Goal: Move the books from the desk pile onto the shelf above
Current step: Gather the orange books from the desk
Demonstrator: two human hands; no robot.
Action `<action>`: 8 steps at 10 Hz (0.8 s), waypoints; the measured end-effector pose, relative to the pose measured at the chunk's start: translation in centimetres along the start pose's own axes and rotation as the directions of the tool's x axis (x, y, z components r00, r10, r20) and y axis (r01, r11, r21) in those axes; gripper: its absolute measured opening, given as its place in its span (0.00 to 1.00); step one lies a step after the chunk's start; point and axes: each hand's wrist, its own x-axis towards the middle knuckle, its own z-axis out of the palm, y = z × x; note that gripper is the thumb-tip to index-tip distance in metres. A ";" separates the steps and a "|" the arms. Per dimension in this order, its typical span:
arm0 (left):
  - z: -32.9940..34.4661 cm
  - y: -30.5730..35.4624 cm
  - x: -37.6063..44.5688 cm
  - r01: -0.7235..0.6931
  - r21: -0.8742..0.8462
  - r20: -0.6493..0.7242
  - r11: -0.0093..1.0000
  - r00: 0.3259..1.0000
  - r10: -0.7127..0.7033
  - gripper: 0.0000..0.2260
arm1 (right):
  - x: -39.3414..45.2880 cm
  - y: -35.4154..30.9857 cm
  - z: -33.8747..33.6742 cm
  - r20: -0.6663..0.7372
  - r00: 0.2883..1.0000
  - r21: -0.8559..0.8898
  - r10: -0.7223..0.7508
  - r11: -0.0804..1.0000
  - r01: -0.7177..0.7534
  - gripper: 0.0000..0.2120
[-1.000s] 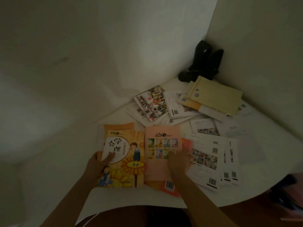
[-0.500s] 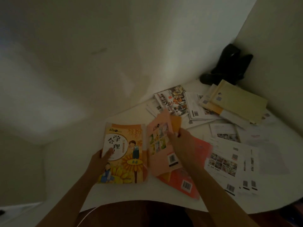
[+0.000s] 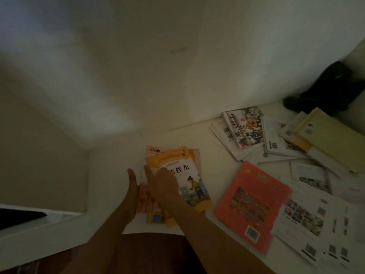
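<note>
Fingers straight, left hand against book stack edge, right hand flat on top, bare desk leftward.

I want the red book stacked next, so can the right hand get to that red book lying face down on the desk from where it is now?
Probably yes. The red book lies uncovered just right of the right hand, which rests on the orange book, with nothing between them.

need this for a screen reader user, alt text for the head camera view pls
Two bare hands gather a small stack of books on a white desk: the left hand flat against its side, the right hand on top. A red book and scattered booklets lie to the right.
</note>
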 end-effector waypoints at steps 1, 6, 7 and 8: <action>0.0 -0.1 0.2 -0.025 0.065 -0.008 0.998 1.000 0.026 0.39 | 0.9 2.8 -2.1 -0.093 0.995 -0.128 -0.026 0.992 0.014 0.18; 2.0 -1.3 0.8 -0.206 0.180 -0.075 0.962 0.972 0.222 0.21 | 0.6 9.8 -3.2 0.050 0.874 0.390 0.482 0.797 -0.462 0.30; 1.4 -1.2 -0.2 -0.280 0.185 -0.021 0.942 0.957 0.289 0.19 | 0.5 11.0 -4.7 0.112 0.918 0.530 0.381 0.758 -0.379 0.23; 0.7 -1.7 -0.8 -0.340 0.146 0.034 0.929 0.940 0.339 0.24 | -0.7 11.2 -6.7 0.142 0.962 0.666 0.232 0.697 -0.266 0.16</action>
